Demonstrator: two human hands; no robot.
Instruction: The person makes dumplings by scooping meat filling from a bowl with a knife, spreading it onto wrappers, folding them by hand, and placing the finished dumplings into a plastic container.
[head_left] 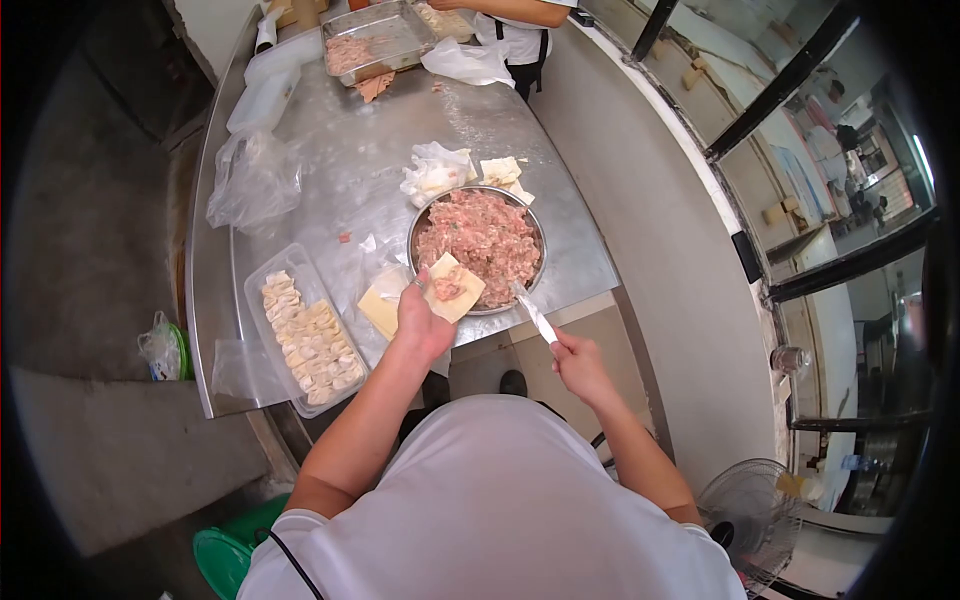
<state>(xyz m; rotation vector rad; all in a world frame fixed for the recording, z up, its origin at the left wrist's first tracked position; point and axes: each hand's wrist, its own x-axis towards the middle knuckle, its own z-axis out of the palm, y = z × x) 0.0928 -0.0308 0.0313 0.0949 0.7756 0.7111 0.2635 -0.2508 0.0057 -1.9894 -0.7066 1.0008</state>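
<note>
My left hand [422, 325] holds a square wonton wrapper [466, 303] with a dab of minced meat [450, 286] on it, just over the near left rim of a round metal bowl [543, 262]. Pink minced filling [480, 235] heaps up in that bowl. My right hand [580, 366] is closed around a white-handled spreading tool [538, 318], whose tip touches the filling at the bowl's near edge. A stack of wrappers [377, 312] lies partly behind my left hand. Farther left, filled wontons [308, 340] sit in rows in a clear plastic tray [262, 268].
The steel table [370, 150] ends close to my body. Behind the bowl lie more wrappers [503, 172] and a crumpled plastic bag [436, 174]. A large metal pan [390, 40] with meat stands at the far end, beside another person's arm [525, 10]. A fan [755, 520] stands lower right.
</note>
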